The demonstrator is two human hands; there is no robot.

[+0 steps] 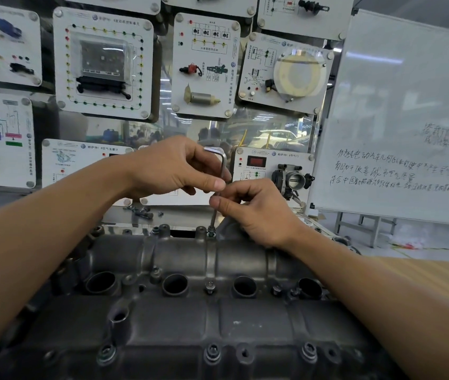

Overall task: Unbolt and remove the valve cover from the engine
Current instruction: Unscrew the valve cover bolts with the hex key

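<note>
The dark grey valve cover (179, 319) fills the lower half of the view, with a row of round plug holes across its middle. An L-shaped hex key (222, 167) stands upright, its tip in a bolt (211, 231) on the cover's far edge. My left hand (174, 167) grips the key's bent top. My right hand (256, 211) pinches the shaft lower down. More bolts (212, 352) sit along the near edge and one (210, 287) stands in the middle row.
Several loose bolts (142, 211) lie on the bench behind the engine. A wall of white display panels (102, 64) with car parts rises behind. A whiteboard (398, 127) with handwriting stands at the right. A throttle body (292, 178) hangs on a panel just right of my hands.
</note>
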